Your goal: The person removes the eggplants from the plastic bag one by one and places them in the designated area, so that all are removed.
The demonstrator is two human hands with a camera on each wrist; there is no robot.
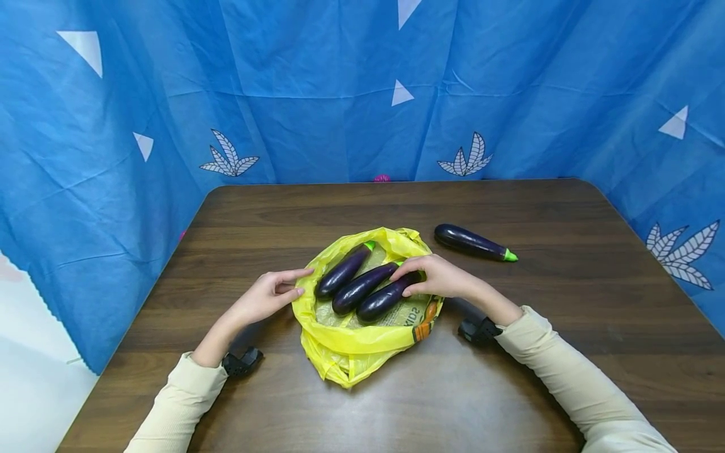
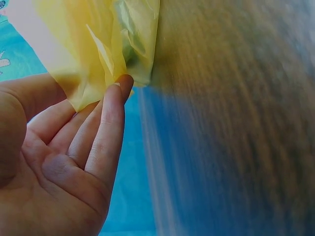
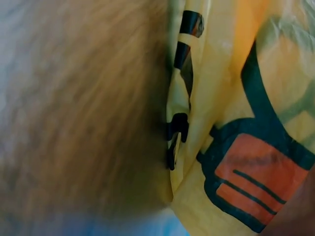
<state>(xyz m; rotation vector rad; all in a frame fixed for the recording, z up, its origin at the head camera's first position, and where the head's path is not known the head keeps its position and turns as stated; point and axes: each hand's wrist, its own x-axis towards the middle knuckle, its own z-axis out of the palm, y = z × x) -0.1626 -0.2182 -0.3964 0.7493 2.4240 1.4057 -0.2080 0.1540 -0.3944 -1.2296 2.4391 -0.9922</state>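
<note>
A yellow plastic bag (image 1: 334, 340) lies on the table with its mouth spread upward. Three dark purple eggplants lie side by side in it: a left one (image 1: 342, 274), a middle one (image 1: 362, 290) and a right one (image 1: 381, 304). My right hand (image 1: 440, 277) reaches over the bag's right rim and holds the right eggplant near its stem end, fingers over the top and thumb on the near side. At the left rim, my left hand (image 1: 269, 294) holds the bag's edge with its fingertips and thumb. In the left wrist view, yellow film (image 2: 98, 54) covers the thumb tip.
A fourth eggplant with a bright green stem (image 1: 472, 241) lies on the brown wooden table (image 1: 555, 302), behind and right of the bag. A blue patterned cloth (image 1: 351, 56) hangs behind the table. Each wrist wears a small black camera.
</note>
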